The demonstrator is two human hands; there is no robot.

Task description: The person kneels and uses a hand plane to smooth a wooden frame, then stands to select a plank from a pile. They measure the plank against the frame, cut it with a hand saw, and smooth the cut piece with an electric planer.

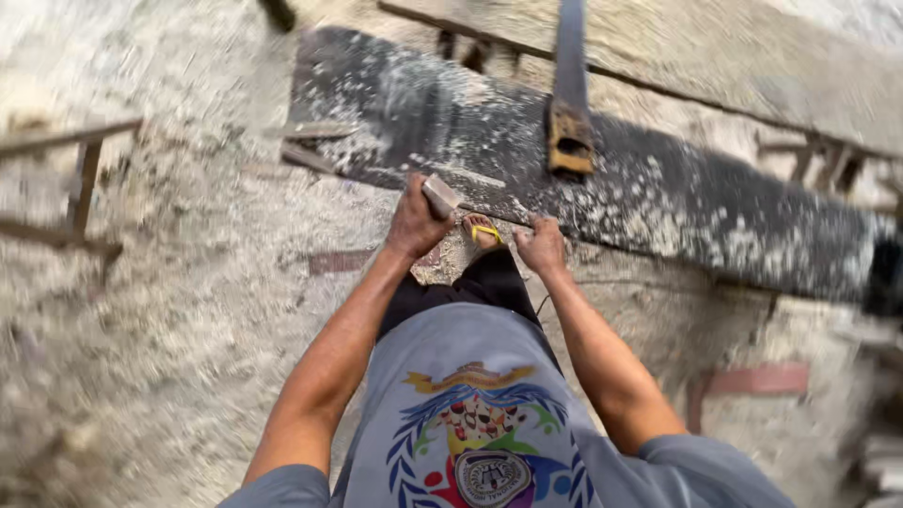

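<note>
Nearest you is your own grey shirt (470, 395) with its coloured emblem, and below it your dark trousers and one foot in a yellow-strapped sandal (483, 231) planted at the edge of the dark plank (658, 188). Your left hand (414, 221) is out in front, its grip closed around a small pale block (440, 195), held just over the near edge of the plank. Your right hand (543, 245) rests on that same edge, fingers curled down onto the wood; whether it grasps anything there I cannot tell through the blur.

The plank lies across the ground well dusted with pale sawdust, thickest at its left end and along its right stretch, and the ground (169, 329) around you is covered in the same. That suggests a good deal of cutting or rubbing is already done. A hand saw (569, 113) lies on the plank beyond your hands, untouched. The stretch of edge between your hands looks like the part now being worked.
</note>
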